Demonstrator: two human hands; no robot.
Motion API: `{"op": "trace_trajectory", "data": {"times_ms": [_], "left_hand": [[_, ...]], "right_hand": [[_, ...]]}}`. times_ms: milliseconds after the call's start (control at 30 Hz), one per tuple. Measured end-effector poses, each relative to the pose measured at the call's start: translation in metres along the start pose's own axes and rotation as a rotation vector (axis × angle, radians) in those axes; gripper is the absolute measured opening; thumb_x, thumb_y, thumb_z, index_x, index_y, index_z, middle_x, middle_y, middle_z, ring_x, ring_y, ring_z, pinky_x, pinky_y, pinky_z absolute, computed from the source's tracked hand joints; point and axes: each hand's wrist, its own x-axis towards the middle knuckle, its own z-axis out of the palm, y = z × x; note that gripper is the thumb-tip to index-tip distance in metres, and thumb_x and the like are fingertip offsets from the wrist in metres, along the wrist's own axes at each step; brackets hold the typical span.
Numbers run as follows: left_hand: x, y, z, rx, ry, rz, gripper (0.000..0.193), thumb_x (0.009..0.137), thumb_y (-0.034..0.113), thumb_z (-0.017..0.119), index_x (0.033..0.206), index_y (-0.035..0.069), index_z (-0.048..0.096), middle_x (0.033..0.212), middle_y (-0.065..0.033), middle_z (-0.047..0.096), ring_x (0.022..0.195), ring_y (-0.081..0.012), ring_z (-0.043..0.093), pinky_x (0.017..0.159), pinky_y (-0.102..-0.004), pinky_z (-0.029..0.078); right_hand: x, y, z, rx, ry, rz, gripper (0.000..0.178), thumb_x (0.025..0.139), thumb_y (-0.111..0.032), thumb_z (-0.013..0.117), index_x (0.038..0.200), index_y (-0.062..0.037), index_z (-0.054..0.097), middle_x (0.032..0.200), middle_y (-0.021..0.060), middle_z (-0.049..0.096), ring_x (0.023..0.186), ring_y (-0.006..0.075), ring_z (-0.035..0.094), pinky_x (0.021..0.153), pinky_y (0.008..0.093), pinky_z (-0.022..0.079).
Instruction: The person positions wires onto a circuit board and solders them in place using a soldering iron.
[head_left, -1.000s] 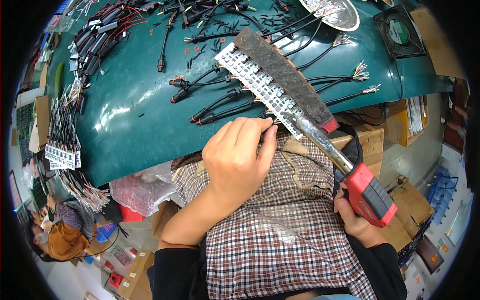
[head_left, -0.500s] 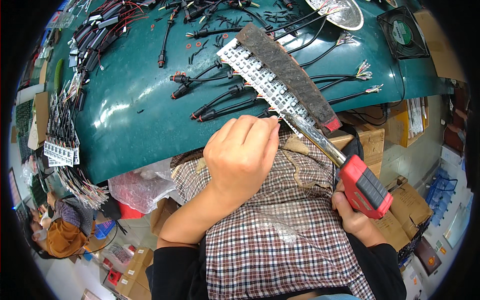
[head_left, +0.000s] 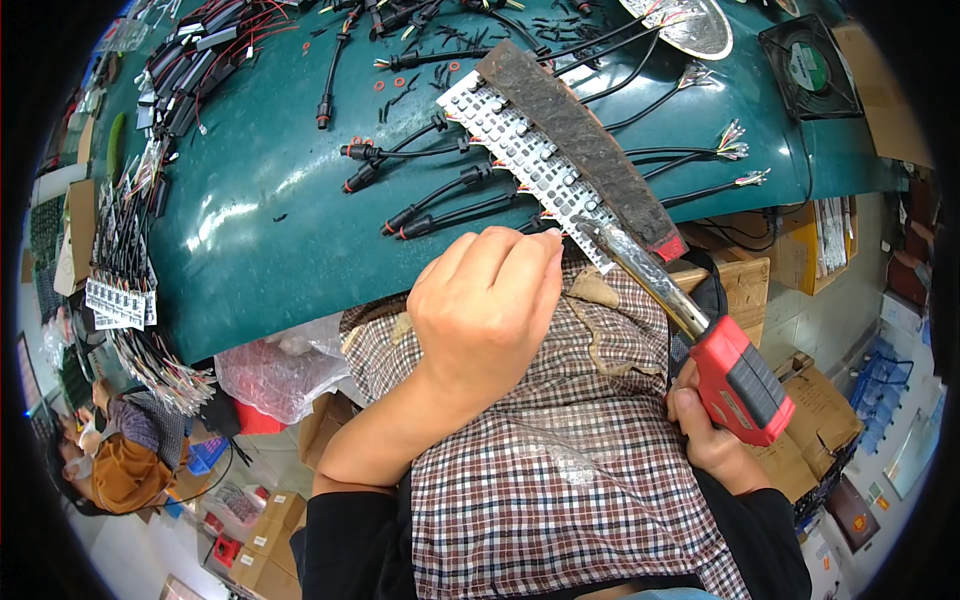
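My right hand [head_left: 712,432] grips the red and black handle of a gun-shaped soldering iron [head_left: 742,382]. Its metal barrel slants up to the left, the tip over the near end of a white circuit board panel [head_left: 530,160]. A dark, worn bar [head_left: 580,150] with a red end lies along the panel. At the panel's near left edge, the thumb and forefinger of my left hand [head_left: 485,305] are pinched on a thin wire end, mostly hidden by the fingers. Black cables [head_left: 455,215] with connectors lie against the panel's left edge; other cable ends [head_left: 730,143] fan out on its right.
On the green table [head_left: 270,270] are a wire bundle with small boards [head_left: 122,303] at left, loose connectors and red rings at the back, a metal dish [head_left: 700,35] and a black fan [head_left: 810,65]. Another person [head_left: 135,450] sits at far left.
The soldering iron has shifted slightly right and toward me, its tip drawing back a little from my left fingertips. My left hand stays almost where it was.
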Motion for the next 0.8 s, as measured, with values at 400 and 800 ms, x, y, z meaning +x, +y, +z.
{"op": "trace_trajectory", "data": {"times_ms": [400, 800], "left_hand": [[0.0037, 0.0014, -0.0027, -0.065, -0.007, -0.070, 0.015, 0.077, 0.000, 0.081, 0.088, 0.004, 0.072, 0.080, -0.0050, 0.071, 0.060, -0.0156, 0.063, 0.054, -0.0277, 0.050], [0.0005, 0.0030, -0.0003, -0.167, -0.055, -0.208, 0.013, 0.084, 0.003, 0.081, 0.092, 0.002, 0.071, 0.082, -0.0065, 0.073, 0.061, -0.0121, 0.065, 0.056, -0.0257, 0.051]], "right_hand": [[-0.0011, -0.0036, 0.0029, 0.004, 0.055, 0.014, 0.035, 0.089, -0.007, 0.074, 0.123, 0.0013, 0.069, 0.100, 0.0122, 0.071, 0.089, 0.0263, 0.069, 0.079, 0.0364, 0.054], [-0.0061, -0.0006, 0.0005, -0.051, 0.069, -0.016, 0.025, 0.085, -0.008, 0.076, 0.108, 0.0000, 0.071, 0.090, 0.0123, 0.070, 0.080, 0.0299, 0.068, 0.073, 0.0394, 0.053]]}}
